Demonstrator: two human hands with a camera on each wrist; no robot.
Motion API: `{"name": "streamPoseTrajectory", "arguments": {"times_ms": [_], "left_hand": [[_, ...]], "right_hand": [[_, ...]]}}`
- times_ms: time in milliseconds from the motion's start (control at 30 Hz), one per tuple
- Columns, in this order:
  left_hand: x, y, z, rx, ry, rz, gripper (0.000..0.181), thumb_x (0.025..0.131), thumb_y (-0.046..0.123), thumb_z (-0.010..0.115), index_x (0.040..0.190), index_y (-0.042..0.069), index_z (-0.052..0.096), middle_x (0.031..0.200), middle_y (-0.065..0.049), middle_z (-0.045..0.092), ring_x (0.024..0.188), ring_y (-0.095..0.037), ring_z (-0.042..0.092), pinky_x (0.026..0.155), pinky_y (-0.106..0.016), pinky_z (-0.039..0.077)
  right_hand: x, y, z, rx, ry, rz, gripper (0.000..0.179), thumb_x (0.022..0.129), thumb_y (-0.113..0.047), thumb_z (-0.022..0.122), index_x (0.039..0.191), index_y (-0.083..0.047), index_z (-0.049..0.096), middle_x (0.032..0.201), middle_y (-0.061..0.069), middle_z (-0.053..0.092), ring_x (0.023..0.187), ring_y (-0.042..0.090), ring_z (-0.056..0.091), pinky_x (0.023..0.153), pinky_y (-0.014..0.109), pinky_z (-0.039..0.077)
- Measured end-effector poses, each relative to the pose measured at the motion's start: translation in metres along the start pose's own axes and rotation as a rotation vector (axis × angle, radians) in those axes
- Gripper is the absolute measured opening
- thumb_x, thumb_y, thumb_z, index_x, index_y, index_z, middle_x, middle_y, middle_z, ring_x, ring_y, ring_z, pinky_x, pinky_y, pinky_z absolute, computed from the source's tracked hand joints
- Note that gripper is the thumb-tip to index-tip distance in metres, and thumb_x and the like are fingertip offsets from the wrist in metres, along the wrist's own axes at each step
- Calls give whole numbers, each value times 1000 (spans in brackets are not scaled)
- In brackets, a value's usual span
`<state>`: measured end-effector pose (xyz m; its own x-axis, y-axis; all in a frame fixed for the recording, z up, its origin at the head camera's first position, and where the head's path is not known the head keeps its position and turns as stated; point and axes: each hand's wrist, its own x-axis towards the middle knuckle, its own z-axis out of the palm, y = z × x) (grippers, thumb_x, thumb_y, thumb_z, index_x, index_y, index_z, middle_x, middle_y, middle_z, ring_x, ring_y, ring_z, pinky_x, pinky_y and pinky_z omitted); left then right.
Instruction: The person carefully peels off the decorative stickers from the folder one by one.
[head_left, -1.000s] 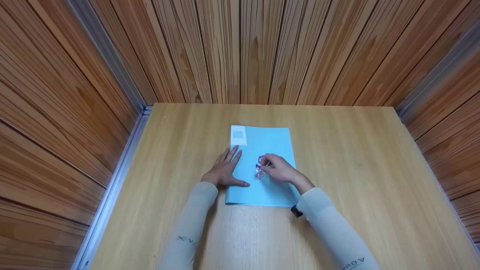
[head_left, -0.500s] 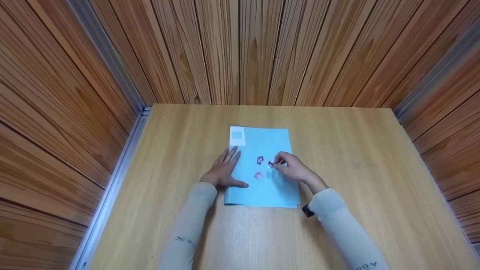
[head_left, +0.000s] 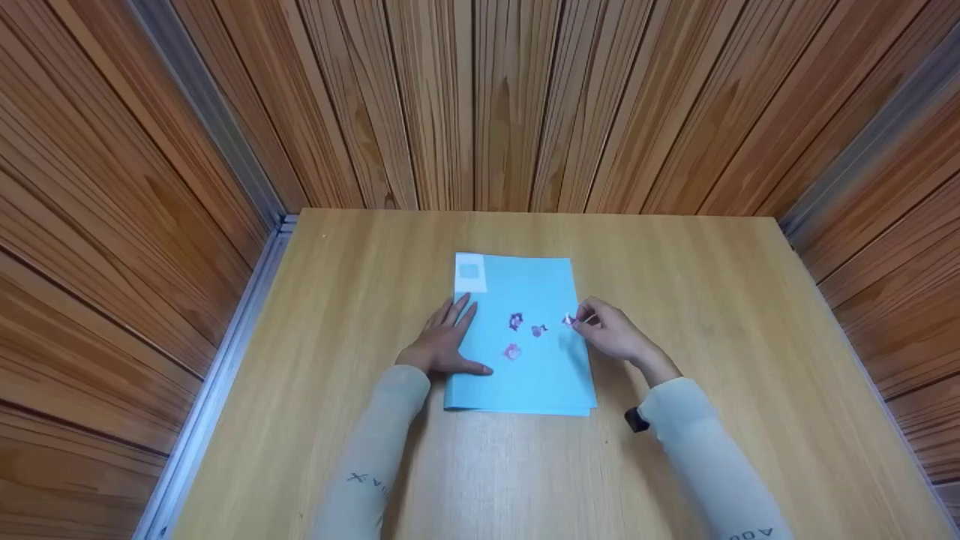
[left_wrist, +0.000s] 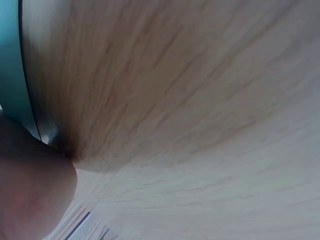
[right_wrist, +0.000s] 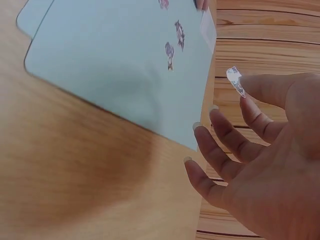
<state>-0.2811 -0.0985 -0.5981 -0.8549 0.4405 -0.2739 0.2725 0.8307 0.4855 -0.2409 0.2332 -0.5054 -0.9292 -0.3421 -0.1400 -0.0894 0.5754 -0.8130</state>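
A light blue folder lies on the table. My left hand rests on its left side with fingers spread; in the left wrist view only part of that hand shows beside the folder's edge. Three small pink and purple stickers lie on the cover: an upper-left one, a lower one and one farther right. Above the folder's right edge, my right hand pinches another small shiny sticker between thumb and index finger. Its other fingers are loosely bent.
A white label with a pale blue square marks the folder's upper left corner. Wooden table surface surrounds the folder. Wood-plank walls close off the back and both sides.
My right hand has moved rightward from the middle of the folder to its right edge, a sticker in its fingertips. A third sticker shows where those fingers were. The left hand stays put.
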Motion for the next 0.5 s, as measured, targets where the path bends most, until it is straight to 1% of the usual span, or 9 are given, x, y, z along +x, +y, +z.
{"name": "streamPoseTrajectory", "arguments": {"times_ms": [67,100,200,267,433,500], "left_hand": [[0,0,-1,17,-9,-17,128,72,76,77,166,31,4,172,11,-14,158,-27,-12,125,-57,13],[0,0,-1,18,-11,-19,127,72,76,76,166,31,3,171,12,-14,158,-27,-13,125,-57,13],[0,1,-1,20,-10,-17,127,72,77,75,166,31,3,171,12,-15,158,-26,-13,125,-57,13],[0,1,0,20,-6,-16,127,72,77,75,166,31,4,171,12,-14,158,-26,-13,125,-57,13],[1,0,1,11,-7,-14,127,72,77,76,166,31,3,171,13,-15,158,-26,-13,124,-58,12],[2,-1,1,10,-5,-1,127,72,77,76,166,30,4,172,11,-14,158,-27,-13,125,-57,11]], "right_hand": [[11,22,2,-13,29,55,21,106,-20,55,118,-2,55,120,19,59,110,36,57,83,39,53],[14,31,3,-19,52,70,20,106,-20,56,117,-4,55,119,17,60,109,35,57,82,39,52],[14,40,-2,-30,71,114,19,106,-20,55,117,-5,54,120,16,59,111,33,56,85,38,50],[13,45,-6,-41,64,115,22,107,-22,55,118,-4,52,122,17,58,112,34,56,85,39,50],[10,53,-15,-55,73,121,22,107,-20,55,119,-3,52,124,19,57,114,34,57,89,41,49],[9,56,-19,-67,77,116,22,106,-20,55,119,-1,52,125,20,57,114,35,57,89,40,49]]}}
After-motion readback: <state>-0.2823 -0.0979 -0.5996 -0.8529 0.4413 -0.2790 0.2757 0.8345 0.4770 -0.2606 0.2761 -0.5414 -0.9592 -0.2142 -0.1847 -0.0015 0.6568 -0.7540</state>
